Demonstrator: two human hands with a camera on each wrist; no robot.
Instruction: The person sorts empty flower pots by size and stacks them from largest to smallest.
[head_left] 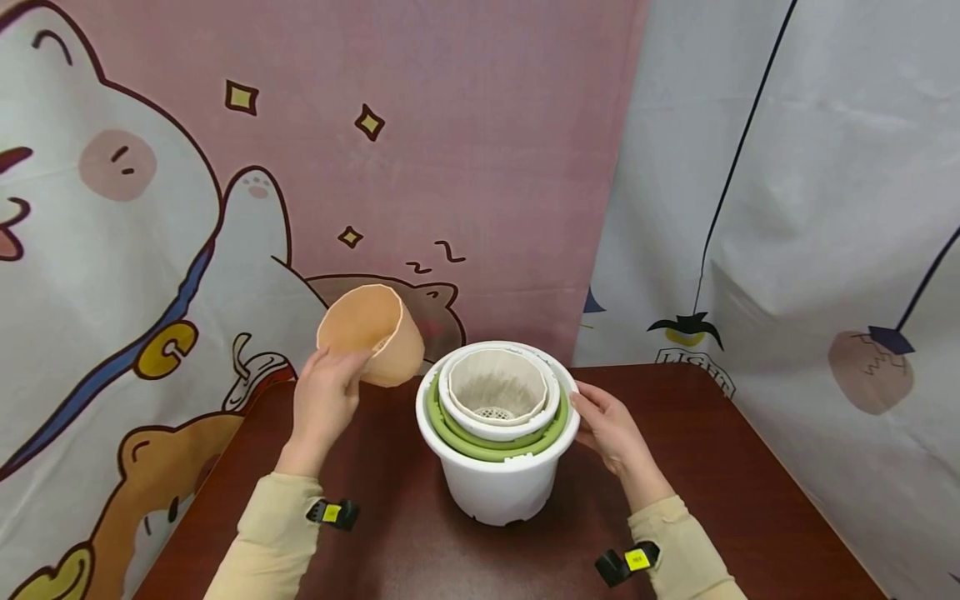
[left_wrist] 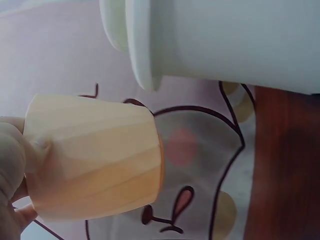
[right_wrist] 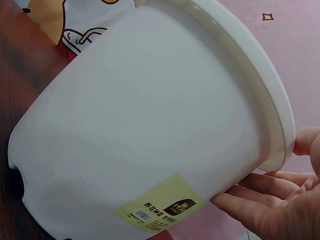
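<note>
My left hand (head_left: 326,396) pinches the rim of a small peach-orange flower pot (head_left: 401,350), holding it tilted in the air left of the nested pots. In the left wrist view the orange pot (left_wrist: 95,160) shows its faceted side, with thumb and fingers at the rim. A large white flower pot (head_left: 498,492) stands upright on the table. Inside it sit a green pot (head_left: 480,450), a smaller white pot (head_left: 551,408) and an off-white pot (head_left: 495,379) with a perforated bottom. My right hand (head_left: 611,429) grips the large pot's rim on the right, fingers under its lip.
The dark red-brown table (head_left: 397,542) reaches back to a cloth backdrop (head_left: 487,167) with cartoon animals. A yellow label (right_wrist: 162,205) is stuck on the large white pot's side. Each sleeve carries a black wrist camera (head_left: 341,514).
</note>
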